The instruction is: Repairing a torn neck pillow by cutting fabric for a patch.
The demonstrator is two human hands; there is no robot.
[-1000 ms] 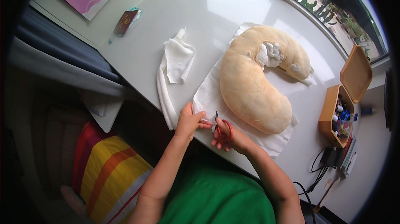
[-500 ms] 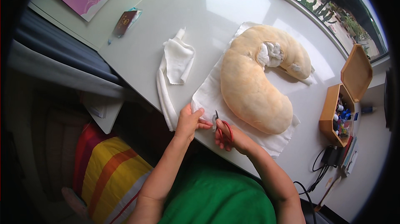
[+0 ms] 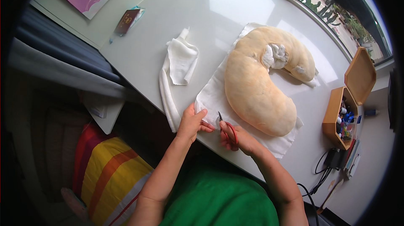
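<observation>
My left hand (image 3: 192, 124) pinches the near left corner of a white cloth (image 3: 213, 93) between thumb and fingers, at the table's front edge. In my right hand (image 3: 240, 139) is a pair of scissors (image 3: 235, 134) with red handles, its dark blades pointing up and away from me over the cloth's near edge. Whether the blades touch the fabric I cannot tell. A stuffed, cream-coloured U-shaped pillow (image 3: 252, 87) lies on the cloth and covers much of it. White stuffing (image 3: 275, 55) shows at a gap along its inner curve.
Left of the cloth lies a crumpled white fabric strip (image 3: 183, 60). A dark red booklet (image 3: 127, 21) rests farther back. To the right stands an open wooden box (image 3: 334, 112) of sewing bits, with black cables (image 3: 323, 179) below it. A window (image 3: 328, 11) borders the far right.
My right hand has drawn slightly right, away from my left hand, and the scissors have turned so their handles look narrower. The left hand keeps its pinch on the cloth.
</observation>
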